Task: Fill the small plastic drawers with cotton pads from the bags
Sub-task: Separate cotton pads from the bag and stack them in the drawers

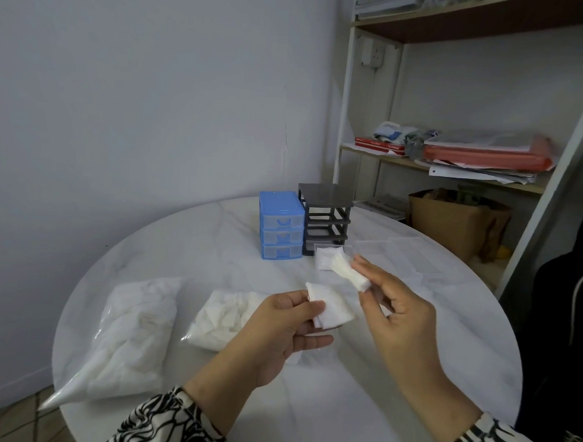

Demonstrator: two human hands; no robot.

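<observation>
Two hands are raised above the round white marble-pattern table (341, 409), each with a black-and-white patterned sleeve at the wrist. The left hand (277, 335) pinches a small stack of square white cotton pads (329, 309) between thumb and forefinger; the stack projects to the right of the fingertips. The right hand (393, 307) pinches a second, thinner stack of white cotton pads (351, 273) at its near end; this stack points up and left, away from the palm. The two stacks are near each other but apart.

Two clear plastic bags of white cotton pads lie on the table left of the hands: the large bag (129, 334) at the table edge and the smaller bag (224, 318) just beside the left hand.

Behind the right hand, one clear plastic drawer (328, 256) rests on the table with white pads inside. To its right lie what appear to be two more clear drawers (400, 253); their outlines are faint.

Farther back stand two three-tier cabinets, touching side by side: the blue plastic cabinet (280, 225) with three translucent drawers fitted, and the dark grey cabinet frame (325, 219) with three open slots. No writing on them is legible.
</observation>
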